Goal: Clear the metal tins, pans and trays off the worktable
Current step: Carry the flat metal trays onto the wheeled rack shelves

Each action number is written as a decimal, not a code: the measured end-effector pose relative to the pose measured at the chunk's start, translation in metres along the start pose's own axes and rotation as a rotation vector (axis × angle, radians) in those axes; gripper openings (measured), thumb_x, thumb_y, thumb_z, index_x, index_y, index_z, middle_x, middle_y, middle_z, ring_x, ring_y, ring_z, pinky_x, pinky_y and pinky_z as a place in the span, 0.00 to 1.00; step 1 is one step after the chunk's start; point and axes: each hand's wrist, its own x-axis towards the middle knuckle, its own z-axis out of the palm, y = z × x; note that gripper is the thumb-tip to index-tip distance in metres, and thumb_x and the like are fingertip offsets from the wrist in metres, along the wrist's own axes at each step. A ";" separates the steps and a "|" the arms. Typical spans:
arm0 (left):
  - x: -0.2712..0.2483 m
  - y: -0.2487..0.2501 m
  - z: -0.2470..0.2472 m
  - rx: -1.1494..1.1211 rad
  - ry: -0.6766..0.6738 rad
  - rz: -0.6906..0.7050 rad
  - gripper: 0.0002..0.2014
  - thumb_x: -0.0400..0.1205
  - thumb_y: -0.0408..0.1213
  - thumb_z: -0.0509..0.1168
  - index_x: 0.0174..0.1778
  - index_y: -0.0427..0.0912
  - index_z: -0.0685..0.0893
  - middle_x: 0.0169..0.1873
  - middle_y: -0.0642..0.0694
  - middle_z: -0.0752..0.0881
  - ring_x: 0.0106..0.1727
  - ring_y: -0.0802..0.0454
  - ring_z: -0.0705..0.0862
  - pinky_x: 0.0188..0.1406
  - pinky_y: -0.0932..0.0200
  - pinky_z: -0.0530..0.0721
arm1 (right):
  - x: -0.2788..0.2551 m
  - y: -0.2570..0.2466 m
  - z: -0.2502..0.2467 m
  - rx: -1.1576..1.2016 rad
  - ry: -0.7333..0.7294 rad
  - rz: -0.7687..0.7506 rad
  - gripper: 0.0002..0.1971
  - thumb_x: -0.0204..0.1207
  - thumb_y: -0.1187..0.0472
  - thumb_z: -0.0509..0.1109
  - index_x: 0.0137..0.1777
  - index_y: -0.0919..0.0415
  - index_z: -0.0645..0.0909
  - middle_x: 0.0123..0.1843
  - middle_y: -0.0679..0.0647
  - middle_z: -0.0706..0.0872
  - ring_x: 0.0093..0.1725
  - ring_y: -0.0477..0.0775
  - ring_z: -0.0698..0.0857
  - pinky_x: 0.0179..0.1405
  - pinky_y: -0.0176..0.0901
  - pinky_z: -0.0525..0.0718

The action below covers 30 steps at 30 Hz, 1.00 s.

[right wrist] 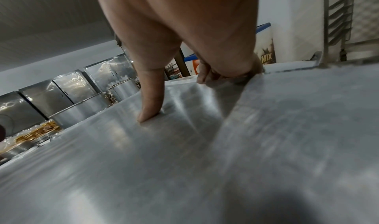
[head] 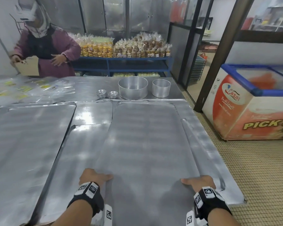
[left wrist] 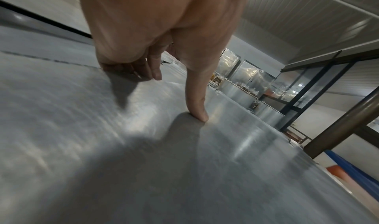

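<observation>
A large flat metal tray (head: 145, 136) lies lengthwise in front of me on top of other sheets on the steel worktable (head: 91, 111). My left hand (head: 95, 176) grips its left edge near the close end; the thumb (left wrist: 197, 98) presses on top and the fingers (left wrist: 147, 68) curl over the edge. My right hand (head: 199, 181) grips the right edge the same way, thumb (right wrist: 151, 101) on top. A second big tray (head: 28, 136) lies to the left. At the far end stand a wide round pan (head: 132, 88), a smaller round tin (head: 161, 88) and two stacks of little tart tins (head: 101, 93).
Another person in a purple top (head: 46, 51) stands at the table's far left by clear plastic bags (head: 23, 90). A blue shelf of packed baked goods (head: 126, 46) is behind. A chest freezer (head: 252, 98) and a dark post (head: 216, 62) stand on the tiled floor at right.
</observation>
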 end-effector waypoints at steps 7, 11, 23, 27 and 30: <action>0.017 -0.002 0.020 0.029 0.035 -0.033 0.49 0.30 0.61 0.81 0.48 0.39 0.89 0.44 0.42 0.92 0.47 0.39 0.91 0.52 0.48 0.91 | 0.036 0.006 0.005 -0.071 0.004 -0.042 0.46 0.35 0.48 0.93 0.55 0.68 0.85 0.51 0.63 0.91 0.51 0.62 0.90 0.54 0.48 0.89; 0.021 -0.002 0.019 0.046 0.029 -0.041 0.53 0.34 0.60 0.84 0.57 0.39 0.88 0.52 0.41 0.91 0.53 0.38 0.90 0.56 0.48 0.89 | 0.028 0.002 0.001 -0.085 -0.030 -0.061 0.49 0.41 0.50 0.94 0.63 0.72 0.81 0.57 0.65 0.89 0.57 0.64 0.89 0.60 0.51 0.87; 0.014 -0.008 0.008 0.070 0.029 -0.035 0.44 0.43 0.57 0.88 0.54 0.39 0.88 0.48 0.41 0.91 0.49 0.38 0.90 0.54 0.45 0.90 | 0.027 0.006 0.011 -0.199 -0.008 -0.059 0.53 0.49 0.48 0.91 0.73 0.65 0.71 0.70 0.65 0.81 0.68 0.70 0.80 0.69 0.60 0.79; 0.024 -0.012 0.010 0.148 0.028 -0.061 0.52 0.38 0.65 0.82 0.58 0.43 0.82 0.54 0.40 0.85 0.54 0.36 0.86 0.56 0.41 0.89 | 0.024 0.001 0.008 -0.303 0.015 0.001 0.51 0.51 0.46 0.90 0.73 0.60 0.71 0.70 0.65 0.73 0.69 0.71 0.76 0.67 0.60 0.78; 0.012 0.000 0.008 0.120 -0.002 -0.049 0.56 0.42 0.60 0.85 0.65 0.39 0.76 0.59 0.36 0.84 0.57 0.32 0.86 0.59 0.40 0.88 | 0.021 -0.005 0.009 -0.337 0.008 0.018 0.53 0.50 0.47 0.90 0.74 0.60 0.68 0.68 0.66 0.72 0.68 0.72 0.76 0.66 0.62 0.80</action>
